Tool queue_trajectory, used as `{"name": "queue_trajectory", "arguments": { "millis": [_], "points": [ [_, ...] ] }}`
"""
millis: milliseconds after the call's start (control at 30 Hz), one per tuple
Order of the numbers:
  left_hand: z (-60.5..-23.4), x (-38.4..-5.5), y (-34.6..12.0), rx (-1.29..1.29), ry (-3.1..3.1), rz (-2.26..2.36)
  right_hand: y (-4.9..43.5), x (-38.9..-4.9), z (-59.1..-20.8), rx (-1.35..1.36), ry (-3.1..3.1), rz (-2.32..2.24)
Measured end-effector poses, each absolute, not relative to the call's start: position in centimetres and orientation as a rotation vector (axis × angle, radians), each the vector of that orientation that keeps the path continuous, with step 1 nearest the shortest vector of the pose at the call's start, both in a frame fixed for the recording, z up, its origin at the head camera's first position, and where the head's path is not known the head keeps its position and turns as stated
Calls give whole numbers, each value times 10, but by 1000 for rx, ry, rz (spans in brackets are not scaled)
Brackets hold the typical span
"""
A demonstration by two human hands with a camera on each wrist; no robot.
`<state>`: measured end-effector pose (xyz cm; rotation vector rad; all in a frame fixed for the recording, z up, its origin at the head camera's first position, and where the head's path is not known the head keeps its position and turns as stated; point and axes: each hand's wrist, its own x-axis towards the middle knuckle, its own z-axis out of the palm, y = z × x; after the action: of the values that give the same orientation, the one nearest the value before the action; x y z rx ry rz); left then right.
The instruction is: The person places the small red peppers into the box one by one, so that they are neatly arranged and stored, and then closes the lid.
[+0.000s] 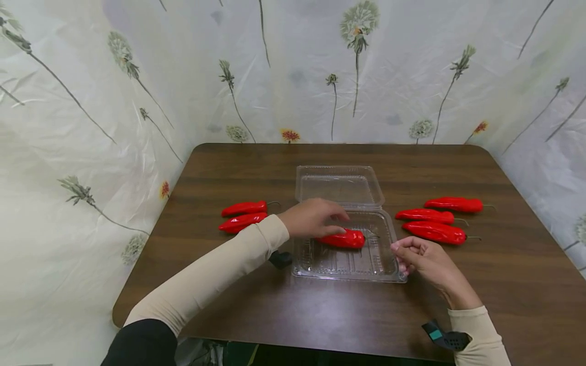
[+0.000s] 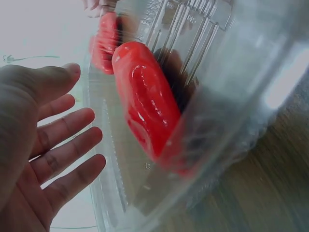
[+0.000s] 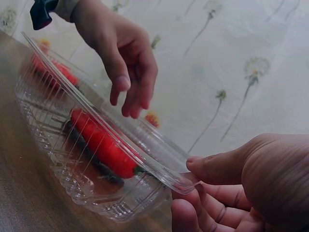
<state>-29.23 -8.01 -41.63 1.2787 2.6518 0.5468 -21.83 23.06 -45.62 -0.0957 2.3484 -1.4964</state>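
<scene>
A clear plastic clamshell container [image 1: 348, 277] stands on the table with its lid [image 1: 339, 188] folded back. One red pepper [image 1: 347, 239] with a thin green stem lies inside the base. My left hand [image 1: 315, 217] hovers just above this pepper, fingers apart and relaxed, holding nothing; the left wrist view shows a gap between the hand [image 2: 53, 135] and the pepper [image 2: 145, 99]. At the container's near right corner, my right hand [image 1: 426, 262] pinches the rim between thumb and fingers, seen closely in the right wrist view [image 3: 181, 186].
Two red peppers [image 1: 244, 207] lie on the brown table [image 1: 256, 300] left of the container, partly behind the left sleeve. Three more peppers [image 1: 435, 232] lie to its right, beyond the right hand. A flower-patterned sheet [image 1: 293, 76] hangs behind the table.
</scene>
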Motion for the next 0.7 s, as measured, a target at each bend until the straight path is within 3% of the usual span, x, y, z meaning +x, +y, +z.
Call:
{"name": "queue_trajectory", "arguments": {
  "millis": [700],
  "points": [
    [-410,-288,-138,1107,2735,844,230,-217,-456,-94,2320,-1540]
  ]
}}
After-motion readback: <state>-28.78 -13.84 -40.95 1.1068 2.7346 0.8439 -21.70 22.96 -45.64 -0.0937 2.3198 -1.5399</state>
